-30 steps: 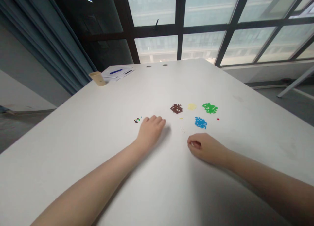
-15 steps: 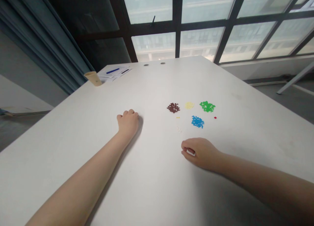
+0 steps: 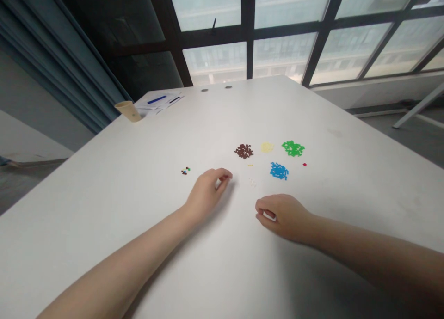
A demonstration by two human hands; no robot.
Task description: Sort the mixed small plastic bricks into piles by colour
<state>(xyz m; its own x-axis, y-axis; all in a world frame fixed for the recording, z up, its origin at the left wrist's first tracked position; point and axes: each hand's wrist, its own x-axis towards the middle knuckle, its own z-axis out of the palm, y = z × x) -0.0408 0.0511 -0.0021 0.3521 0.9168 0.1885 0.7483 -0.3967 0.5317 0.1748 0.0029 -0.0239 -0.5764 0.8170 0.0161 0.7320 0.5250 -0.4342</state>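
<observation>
My left hand hovers just over the white table, left of a few tiny white pieces. Its thumb and fingers curl together; anything between the tips is too small to see. My right hand rests in front of the blue pieces, its fingertips pinched, with nothing I can make out in them. Beyond the hands lie piles of brown pieces, pale yellow pieces and green pieces. A small mixed-colour cluster lies left of my left hand.
A lone red piece and a small yellow piece lie near the piles. At the table's far left stand a beige paper cup and papers with a blue pen on them. Windows rise behind the table.
My left hand has moved right toward the piles, uncovering the small mixed-colour cluster where it was. My right hand has stayed in place. The view has shifted slightly.
</observation>
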